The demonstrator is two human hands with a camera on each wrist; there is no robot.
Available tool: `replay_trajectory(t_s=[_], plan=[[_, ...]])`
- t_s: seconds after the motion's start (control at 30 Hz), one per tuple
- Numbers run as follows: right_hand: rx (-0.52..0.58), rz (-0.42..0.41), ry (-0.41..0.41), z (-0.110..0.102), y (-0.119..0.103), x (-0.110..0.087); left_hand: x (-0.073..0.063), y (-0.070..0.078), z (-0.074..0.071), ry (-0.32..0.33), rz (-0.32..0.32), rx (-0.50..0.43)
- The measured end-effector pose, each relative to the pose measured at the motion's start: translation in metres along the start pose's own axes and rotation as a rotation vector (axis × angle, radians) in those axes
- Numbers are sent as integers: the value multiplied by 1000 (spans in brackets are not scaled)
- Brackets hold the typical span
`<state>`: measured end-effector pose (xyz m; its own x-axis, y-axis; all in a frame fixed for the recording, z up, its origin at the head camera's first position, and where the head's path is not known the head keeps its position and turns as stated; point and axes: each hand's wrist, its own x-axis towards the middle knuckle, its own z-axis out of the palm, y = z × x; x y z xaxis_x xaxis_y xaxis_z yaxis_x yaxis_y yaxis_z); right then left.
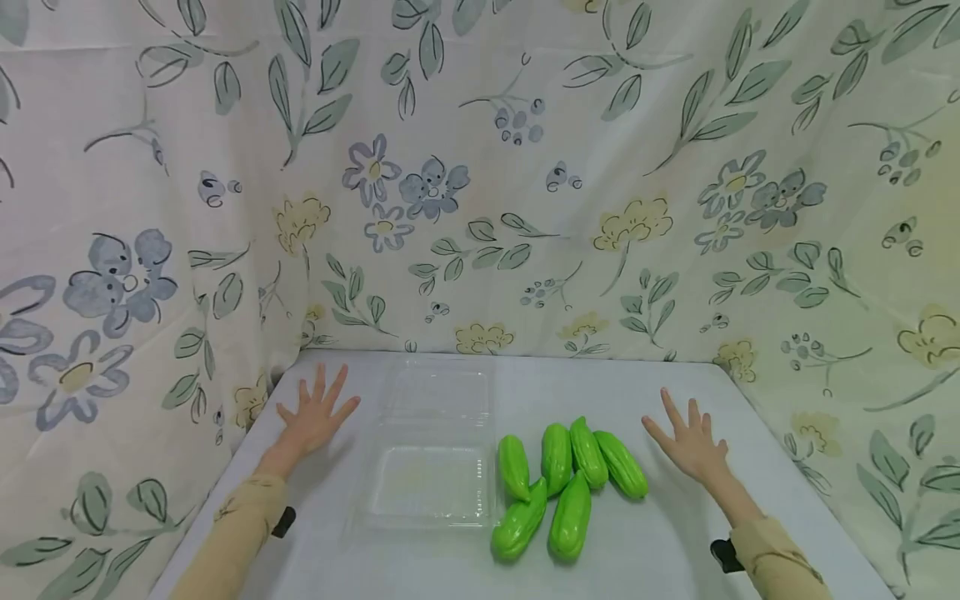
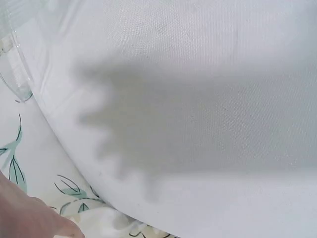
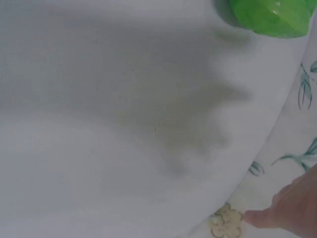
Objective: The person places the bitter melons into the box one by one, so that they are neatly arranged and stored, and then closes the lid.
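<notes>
Several bright green, ridged vegetables shaped like small cucumbers or bitter melons (image 1: pixel 570 518) lie in a loose group right of the table's middle. Left of them stands a clear plastic clamshell box (image 1: pixel 429 487), its lid (image 1: pixel 438 396) folded back toward the far edge. My left hand (image 1: pixel 311 421) hovers over the table left of the box, fingers spread and holding nothing. On the other side, my right hand (image 1: pixel 693 446) is held up to the right of the vegetables, fingers spread as well. In the right wrist view, one green vegetable (image 3: pixel 275 15) shows at the top.
A white table (image 1: pixel 600 383) lies under everything, with both hands' shadows on it. Floral cloth (image 1: pixel 480 167) hangs behind it and along both sides. Dark wrist devices (image 1: pixel 726 555) sit at both sleeves.
</notes>
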<state>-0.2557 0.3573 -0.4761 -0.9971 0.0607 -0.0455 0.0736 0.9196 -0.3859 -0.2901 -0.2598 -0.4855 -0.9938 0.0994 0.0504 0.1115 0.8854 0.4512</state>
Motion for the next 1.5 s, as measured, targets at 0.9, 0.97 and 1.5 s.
replay_trajectory(t_s=[0.9, 0.97, 1.5], plan=[[419, -147, -115, 34, -28, -7, -9, 32, 28, -194, 120, -414], [435, -139, -128, 36, -29, -7, -10, 33, 29, -197, 131, -446], [460, -61, -228, 40, -37, -6, -14, 34, 33, -248, 155, -521]])
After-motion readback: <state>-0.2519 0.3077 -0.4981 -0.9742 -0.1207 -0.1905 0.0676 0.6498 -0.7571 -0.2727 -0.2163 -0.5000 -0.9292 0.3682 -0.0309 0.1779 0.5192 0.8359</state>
